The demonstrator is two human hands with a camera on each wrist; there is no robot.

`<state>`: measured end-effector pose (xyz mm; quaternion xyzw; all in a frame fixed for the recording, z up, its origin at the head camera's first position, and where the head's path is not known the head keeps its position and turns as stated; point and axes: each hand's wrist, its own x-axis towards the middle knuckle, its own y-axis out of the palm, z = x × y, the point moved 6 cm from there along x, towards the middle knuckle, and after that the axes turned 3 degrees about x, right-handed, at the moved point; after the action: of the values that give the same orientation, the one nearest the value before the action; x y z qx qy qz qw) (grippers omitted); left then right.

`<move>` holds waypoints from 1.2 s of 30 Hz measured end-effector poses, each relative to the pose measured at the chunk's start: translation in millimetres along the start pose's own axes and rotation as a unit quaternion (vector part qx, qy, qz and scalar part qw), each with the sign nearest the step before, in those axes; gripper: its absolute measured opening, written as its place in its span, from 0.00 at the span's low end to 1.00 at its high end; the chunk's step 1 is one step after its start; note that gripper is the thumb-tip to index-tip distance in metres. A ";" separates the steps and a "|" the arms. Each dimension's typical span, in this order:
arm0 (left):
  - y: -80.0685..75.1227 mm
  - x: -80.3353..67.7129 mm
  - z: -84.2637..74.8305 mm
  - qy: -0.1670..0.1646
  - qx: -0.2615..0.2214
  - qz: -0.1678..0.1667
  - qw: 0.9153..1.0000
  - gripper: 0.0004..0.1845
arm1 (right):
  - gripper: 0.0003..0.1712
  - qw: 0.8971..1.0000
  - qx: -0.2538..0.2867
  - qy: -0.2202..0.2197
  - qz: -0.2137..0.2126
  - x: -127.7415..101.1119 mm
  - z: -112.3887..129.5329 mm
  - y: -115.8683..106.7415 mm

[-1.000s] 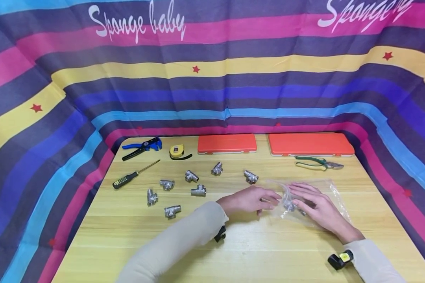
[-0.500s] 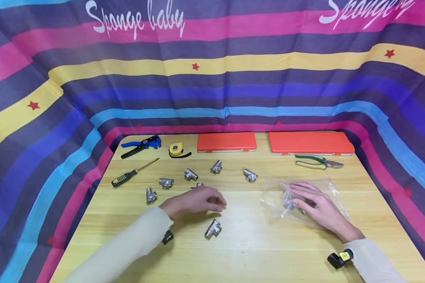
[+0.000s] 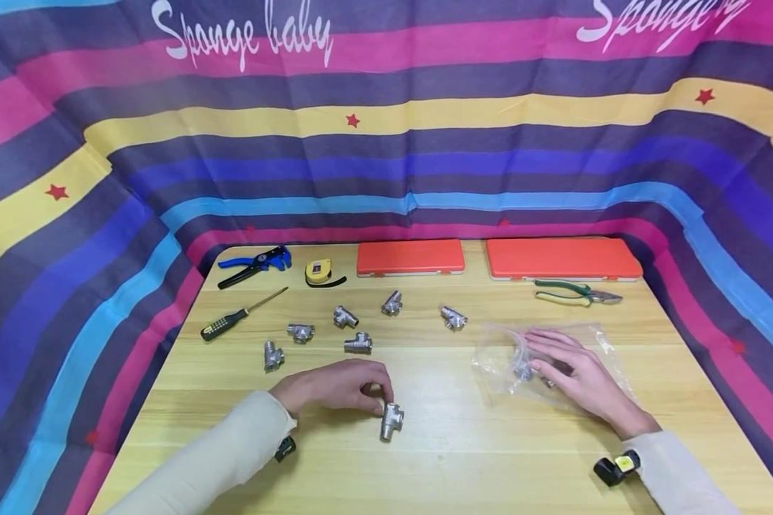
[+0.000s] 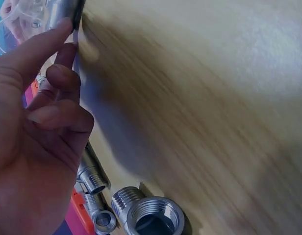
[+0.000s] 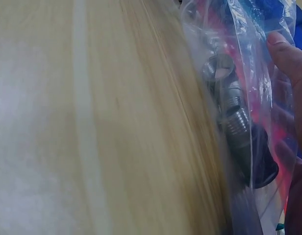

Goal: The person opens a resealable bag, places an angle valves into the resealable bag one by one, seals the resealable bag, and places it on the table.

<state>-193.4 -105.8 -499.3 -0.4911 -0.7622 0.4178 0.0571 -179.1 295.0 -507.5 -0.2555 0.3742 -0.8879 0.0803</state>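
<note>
Head view: your left hand [image 3: 335, 386] has curled fingers touching the upright pipe tee [image 3: 391, 420] on the table [image 3: 464, 458], grip unclear. Right hand [image 3: 580, 375] lies flat on the plastic bag [image 3: 554, 357]. A glancing touch could topple or roll that tee.
</note>
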 end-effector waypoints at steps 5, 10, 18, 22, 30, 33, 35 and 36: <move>-0.5 1.8 2.2 0.003 -0.010 -0.023 1.000 0.02 | 0.31 1.000 0.004 0.004 0.006 0.4 -1.4 0.6; -3.3 3.4 5.7 -0.008 -0.005 -0.067 0.998 0.05 | 0.30 1.000 0.004 0.006 0.010 -0.4 -2.1 1.2; -4.0 6.7 4.7 -0.012 0.021 -0.098 0.995 0.15 | 0.36 1.000 0.014 0.016 0.017 -0.4 -4.2 4.5; -3.7 8.1 3.3 -0.009 0.028 -0.102 0.994 0.13 | 0.35 0.999 0.015 0.014 0.025 1.9 -4.3 8.2; -2.8 8.2 2.0 0.010 0.048 -0.105 0.993 0.12 | 0.18 0.999 0.036 0.015 -0.006 3.2 -0.7 5.3; -3.2 8.9 1.7 0.019 0.037 -0.112 0.993 0.11 | 0.20 0.998 0.063 0.006 -0.020 2.8 1.7 1.3; -3.8 11.0 0.8 0.026 0.023 -0.121 0.992 0.10 | 0.21 0.996 0.082 0.006 -0.030 2.9 2.3 -1.5; -4.4 12.8 0.3 0.026 0.010 -0.126 0.992 0.10 | 0.21 0.995 0.090 0.009 -0.033 3.0 2.4 -3.0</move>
<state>-203.2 -96.5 -500.6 -0.4015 -0.8118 0.4023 0.1342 -180.3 294.7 -502.8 -0.2518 0.2844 -0.9224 0.0703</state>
